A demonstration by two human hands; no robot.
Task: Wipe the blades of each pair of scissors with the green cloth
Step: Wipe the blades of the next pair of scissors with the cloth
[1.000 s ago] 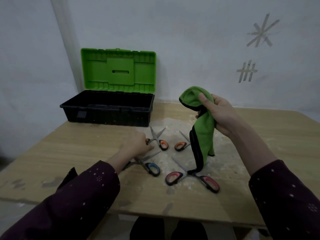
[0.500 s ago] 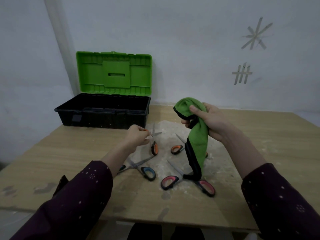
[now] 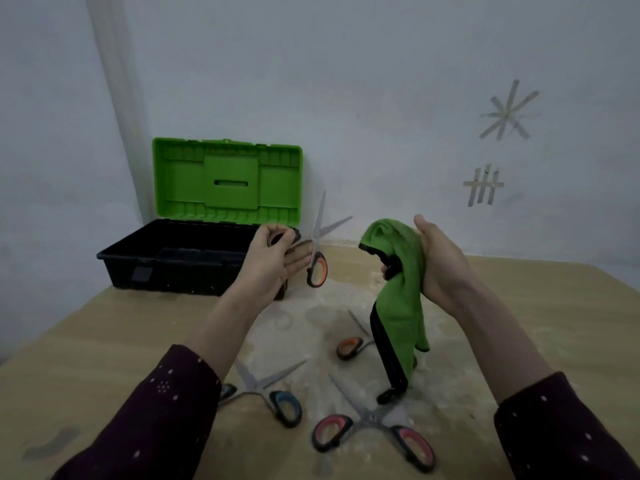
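Left hand (image 3: 273,258) closed on orange-handled steel scissors (image 3: 317,249) raised above tabletop (image 3: 86,358), blades open, stiff, sharp: grip handles only; right hand (image 3: 440,261) clutching limp soft green cloth (image 3: 398,299) just beside.

Both forearms reach forward from dark speckled sleeves. The left hand (image 3: 273,259) is raised, fingers curled in a grip with the palm turned inward. The right hand (image 3: 440,261) is lifted too, fingers closed in a grasp, thumb upward.
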